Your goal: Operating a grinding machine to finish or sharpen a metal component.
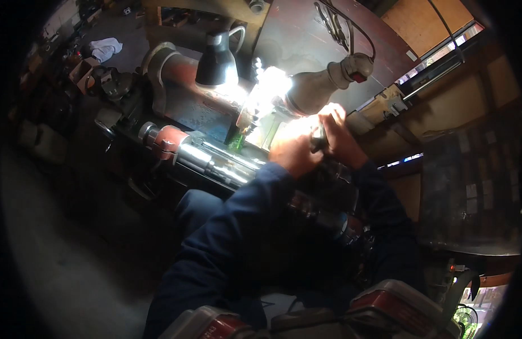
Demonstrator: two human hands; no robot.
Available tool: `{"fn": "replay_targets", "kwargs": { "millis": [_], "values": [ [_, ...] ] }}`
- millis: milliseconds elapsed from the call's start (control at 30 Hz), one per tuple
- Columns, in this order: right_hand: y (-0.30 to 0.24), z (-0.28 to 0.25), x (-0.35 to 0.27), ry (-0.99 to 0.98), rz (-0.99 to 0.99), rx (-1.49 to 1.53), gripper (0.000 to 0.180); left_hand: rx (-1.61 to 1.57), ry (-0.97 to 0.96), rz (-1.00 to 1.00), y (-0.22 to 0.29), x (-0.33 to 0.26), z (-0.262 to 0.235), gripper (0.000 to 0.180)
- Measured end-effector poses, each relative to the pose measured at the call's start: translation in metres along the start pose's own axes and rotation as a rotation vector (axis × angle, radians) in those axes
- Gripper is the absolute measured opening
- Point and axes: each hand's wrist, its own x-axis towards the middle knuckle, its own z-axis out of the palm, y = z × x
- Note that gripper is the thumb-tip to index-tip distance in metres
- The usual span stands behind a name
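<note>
My left hand [295, 148] and my right hand [341, 134] are close together in the glare below a beige-shaded lamp [314, 91]. Both have their fingers curled in. Between them shows a small dark piece [317, 139], mostly covered by the hands; its kind cannot be made out. Strong light washes out the fingertips. Just left of my hands lies the bright, overexposed work area of a machine, where a spiral-shaped metal part [257, 68] stands up in the light. Shiny metal rods [218, 164] run along the machine's front, left of my left wrist.
A black-shaded lamp [217, 66] lights the machine from the left. The machine has a worn red and blue body [196, 90] and a red collar [169, 141]. A reddish panel [379, 34] stands behind. Wooden boards and a metal rail [436, 70] line the right.
</note>
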Motion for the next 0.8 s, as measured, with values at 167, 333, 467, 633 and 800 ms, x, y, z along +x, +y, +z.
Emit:
{"fn": "replay_targets", "kwargs": {
  "millis": [167,333,467,633,800],
  "values": [
    [0.011,-0.001,0.008,-0.111,0.899,0.974,0.044,0.084,-0.151,-0.07,0.0,0.0,-0.001,0.056],
    [-0.001,-0.005,-0.003,-0.01,0.023,0.05,0.052,0.034,-0.016,0.056,0.004,0.0,-0.007,0.052],
    [0.006,0.009,0.001,-0.055,0.811,0.844,0.042,0.014,-0.172,-0.037,0.009,-0.003,-0.011,0.052],
    [0.014,0.009,-0.014,-0.107,0.57,0.303,0.059,0.049,-0.066,-0.02,0.006,-0.006,-0.013,0.051],
    [0.015,0.017,-0.046,-0.108,0.597,0.508,0.065,0.047,-0.119,-0.048,0.008,0.001,-0.004,0.047]
  ]
}}
